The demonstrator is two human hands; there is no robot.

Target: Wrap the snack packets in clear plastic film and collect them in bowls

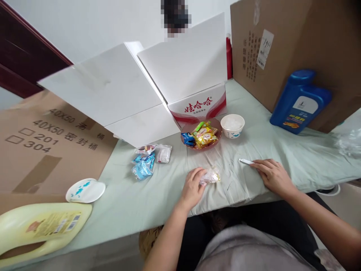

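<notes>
My left hand (192,187) rests near the table's front edge, its fingers closed on a small clear-wrapped packet (211,175) with pale contents. To the right, my right hand (273,175) lies low over the cloth, fingers closed around the end of a slim white tool (245,161) with a metallic-looking tip. The tool's exact kind is too small to tell. Beyond my hands stands a reddish translucent bowl (207,146) of wrapped snacks (205,135). Beside it is a white paper bowl (233,130) holding something clear or whitish.
Blue packets (143,167) and a white packet (164,154) lie left of my hands. Open white carton flaps (186,64) rise behind. A blue bottle (300,103) stands before a brown box (267,56). At left are a paper bowl (94,191) and a yellow jug (67,210).
</notes>
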